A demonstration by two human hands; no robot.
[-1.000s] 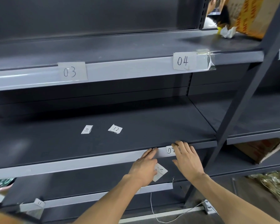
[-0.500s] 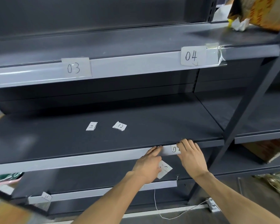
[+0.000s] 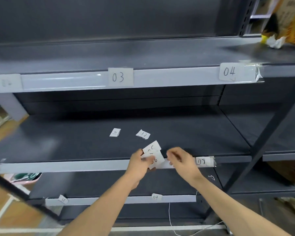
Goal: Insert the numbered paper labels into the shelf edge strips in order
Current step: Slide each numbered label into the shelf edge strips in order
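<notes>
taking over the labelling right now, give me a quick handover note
Left hand grips a small stack of labels over the middle strip. Right hand is beside it, loosely curled, holding nothing.
Done: 03 and 04 in the top strip; 08 in the middle strip; 09 in the bottom strip, and 11 there too, but tilted.
Left: 10 and 12 lie loose on the middle shelf. The held stack still needs placing; its numbers are unclear.

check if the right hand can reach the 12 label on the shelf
Probably yes: the right hand is free, the 12 label lies loose beyond it, though the left hand's labels crowd the way.
</notes>
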